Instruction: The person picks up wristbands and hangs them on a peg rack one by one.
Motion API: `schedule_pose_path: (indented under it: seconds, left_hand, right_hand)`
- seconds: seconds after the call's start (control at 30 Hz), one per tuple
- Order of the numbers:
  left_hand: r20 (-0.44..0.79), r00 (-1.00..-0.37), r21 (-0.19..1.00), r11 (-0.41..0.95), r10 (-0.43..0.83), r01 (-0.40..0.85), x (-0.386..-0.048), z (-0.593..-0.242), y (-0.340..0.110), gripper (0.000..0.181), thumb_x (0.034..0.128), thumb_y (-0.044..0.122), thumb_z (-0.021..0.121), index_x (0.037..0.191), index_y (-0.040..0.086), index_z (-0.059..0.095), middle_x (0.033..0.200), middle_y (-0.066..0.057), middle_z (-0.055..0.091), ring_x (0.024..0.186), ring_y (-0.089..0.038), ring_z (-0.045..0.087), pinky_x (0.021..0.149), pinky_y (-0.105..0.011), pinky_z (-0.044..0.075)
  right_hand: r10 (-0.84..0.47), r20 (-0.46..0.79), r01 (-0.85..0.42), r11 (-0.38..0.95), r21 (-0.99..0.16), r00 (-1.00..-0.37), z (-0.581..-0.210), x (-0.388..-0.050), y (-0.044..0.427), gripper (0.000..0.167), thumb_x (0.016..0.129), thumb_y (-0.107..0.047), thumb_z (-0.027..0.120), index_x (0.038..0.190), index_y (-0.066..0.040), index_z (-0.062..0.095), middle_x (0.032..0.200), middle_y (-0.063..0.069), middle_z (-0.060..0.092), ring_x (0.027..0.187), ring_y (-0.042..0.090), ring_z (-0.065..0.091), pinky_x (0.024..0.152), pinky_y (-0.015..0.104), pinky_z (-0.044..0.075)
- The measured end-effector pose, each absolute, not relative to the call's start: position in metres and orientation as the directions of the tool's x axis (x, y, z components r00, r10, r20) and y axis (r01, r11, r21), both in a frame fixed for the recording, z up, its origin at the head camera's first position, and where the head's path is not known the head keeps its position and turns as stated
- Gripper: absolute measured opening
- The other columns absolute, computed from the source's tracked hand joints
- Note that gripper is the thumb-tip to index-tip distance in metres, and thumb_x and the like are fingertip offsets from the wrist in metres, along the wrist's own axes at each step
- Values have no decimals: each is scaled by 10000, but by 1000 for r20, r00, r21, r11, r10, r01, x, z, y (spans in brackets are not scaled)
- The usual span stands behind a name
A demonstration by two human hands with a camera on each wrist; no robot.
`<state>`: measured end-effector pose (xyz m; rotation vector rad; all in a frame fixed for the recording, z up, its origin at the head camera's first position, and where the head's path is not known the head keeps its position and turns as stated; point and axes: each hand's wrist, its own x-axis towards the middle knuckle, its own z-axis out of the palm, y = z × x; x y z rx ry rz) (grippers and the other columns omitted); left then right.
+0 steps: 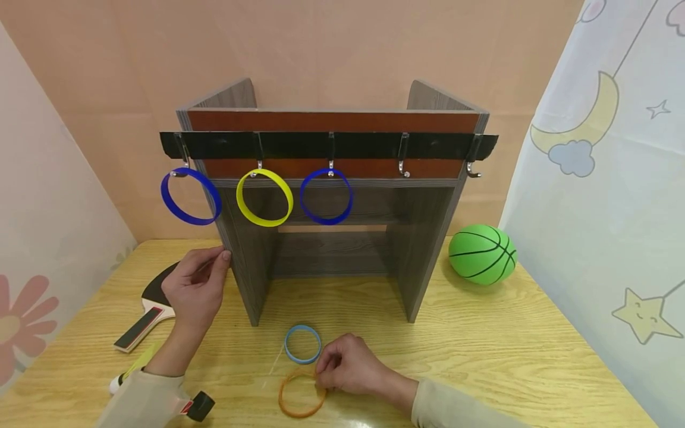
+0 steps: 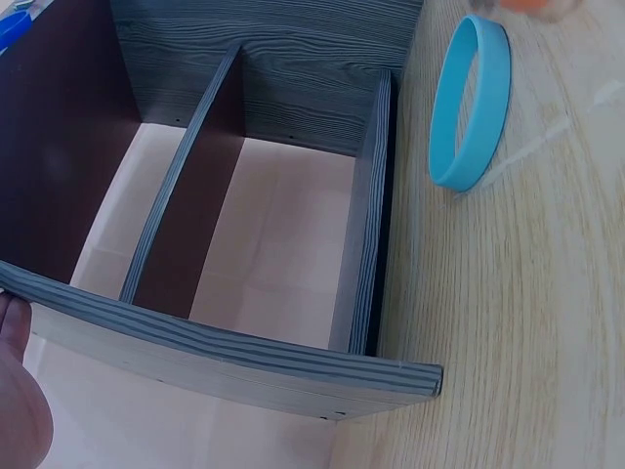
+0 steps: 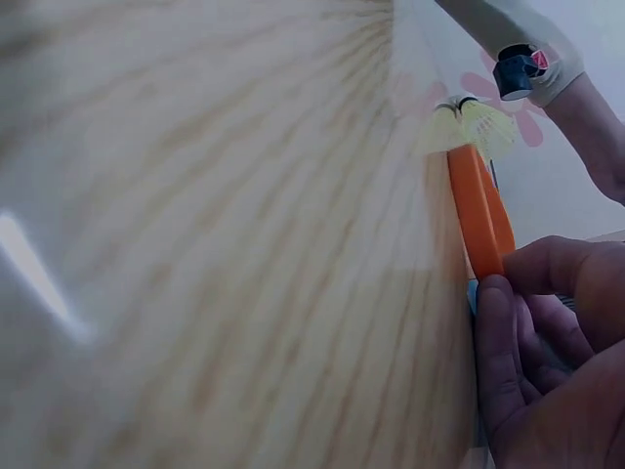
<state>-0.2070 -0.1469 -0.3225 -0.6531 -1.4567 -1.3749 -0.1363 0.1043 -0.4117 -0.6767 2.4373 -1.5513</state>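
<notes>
My right hand [image 1: 350, 364] pinches the near side of an orange silicone wristband [image 3: 472, 210] between thumb and forefinger, low over the table. Just beyond it a light blue wristband [image 2: 473, 107] lies on the wood. My left hand [image 1: 195, 282] touches the outer side of the left panel of a grey wooden shelf [image 1: 243, 255], near its front edge. Its fingers are bent, but whether they grip the panel is hidden. Along a black strip [image 1: 294, 145] on the shelf hang a blue wristband [image 1: 166, 199], a yellow wristband [image 1: 239, 205] and another blue wristband [image 1: 350, 205], each on its own hook.
Two hooks on the right, one inner hook [image 1: 402, 169] and one end hook [image 1: 471, 169], carry nothing. A green ball [image 1: 481, 254] sits right of the shelf. Left of it lie a table tennis paddle [image 1: 141, 330] and a shuttlecock [image 1: 140, 361], partly behind my left arm.
</notes>
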Motion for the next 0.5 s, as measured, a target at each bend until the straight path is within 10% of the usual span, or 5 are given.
schedule_pose_path:
  seconds: [0.5]
  left_hand:
    - [899, -368, 417, 210, -237, 884, -205, -321, -146, 59, 769, -178, 644, 812, -215, 630, 762, -209, 648, 707, -88, 639, 698, -169, 532]
  right_hand:
    - [-539, -24, -128, 243, -962, -842, -405, -131, 125, 65, 794, 2, 678, 775, -47, 639, 697, -22, 629, 539, 73, 537, 419, 173, 433]
